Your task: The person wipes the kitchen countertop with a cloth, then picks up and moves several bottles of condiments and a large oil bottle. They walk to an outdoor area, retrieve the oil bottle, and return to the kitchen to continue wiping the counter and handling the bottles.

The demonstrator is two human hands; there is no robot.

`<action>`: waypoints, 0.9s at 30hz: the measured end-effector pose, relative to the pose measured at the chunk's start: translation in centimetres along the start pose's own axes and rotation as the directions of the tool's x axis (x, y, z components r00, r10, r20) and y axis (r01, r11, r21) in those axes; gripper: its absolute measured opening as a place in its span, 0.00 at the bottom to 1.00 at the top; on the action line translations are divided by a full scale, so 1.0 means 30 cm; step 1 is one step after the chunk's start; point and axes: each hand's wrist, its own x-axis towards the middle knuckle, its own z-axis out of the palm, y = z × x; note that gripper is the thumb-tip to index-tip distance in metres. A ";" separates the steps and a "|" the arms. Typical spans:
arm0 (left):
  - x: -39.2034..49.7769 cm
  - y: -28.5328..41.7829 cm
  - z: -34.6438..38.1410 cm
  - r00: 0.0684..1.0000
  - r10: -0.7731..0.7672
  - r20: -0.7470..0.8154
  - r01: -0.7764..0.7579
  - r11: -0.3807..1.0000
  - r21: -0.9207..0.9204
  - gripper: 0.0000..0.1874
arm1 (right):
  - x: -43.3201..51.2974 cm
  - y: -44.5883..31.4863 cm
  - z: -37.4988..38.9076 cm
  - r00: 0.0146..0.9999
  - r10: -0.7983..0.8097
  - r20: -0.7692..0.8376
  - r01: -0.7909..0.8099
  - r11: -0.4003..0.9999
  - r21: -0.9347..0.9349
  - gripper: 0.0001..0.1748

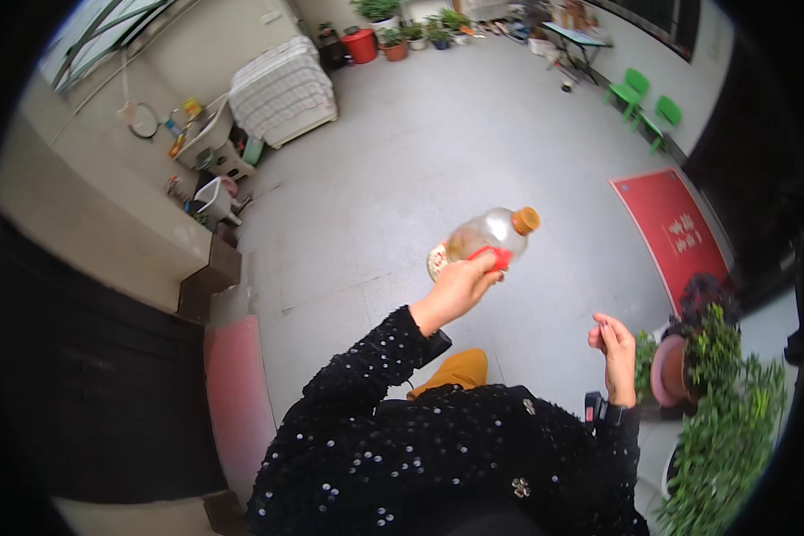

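My left hand (pixel 461 289) grips a clear plastic bottle (pixel 486 231) with an orange cap, tilted so that the cap points up and right. Something red (pixel 494 257) shows at my fingers, against the bottle's side. A pale, patterned round object (pixel 437 261) shows at the bottle's lower left end; whether it is part of the bottle I cannot tell. To the right, over the grey floor, my right hand (pixel 613 342) is raised with bent fingers and holds nothing visible. It is close to a potted plant and touches neither the bottle nor my left hand.
Leafy potted plants (pixel 723 415) stand close on my right, below a red doormat (pixel 677 234). A pinkish mat (pixel 238 395) lies at the left. Farther off are green chairs (pixel 628 90), a cloth-covered box-like object (pixel 281 87), a red bucket (pixel 360 45) and a white stool (pixel 216 199).
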 end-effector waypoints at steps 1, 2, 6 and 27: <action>0.058 -0.013 0.028 1.000 -0.025 -0.003 0.025 0.999 -0.024 0.08 | 0.067 -0.007 -0.023 0.999 -0.009 0.040 0.011 0.999 -0.035 0.15; 0.101 -0.026 0.068 0.998 -0.058 0.009 0.058 0.998 -0.027 0.08 | 0.124 0.010 -0.053 0.998 0.015 0.066 -0.012 0.999 -0.042 0.15; 0.378 -0.146 0.159 0.978 -0.084 0.191 0.066 0.993 0.096 0.08 | 0.430 0.045 -0.184 0.995 0.078 0.064 -0.075 0.996 -0.046 0.14; 2.125 0.064 1.217 0.482 0.421 0.769 0.360 0.705 -0.611 0.12 | 1.251 -0.076 -1.235 0.817 0.097 -0.569 0.062 0.965 0.253 0.13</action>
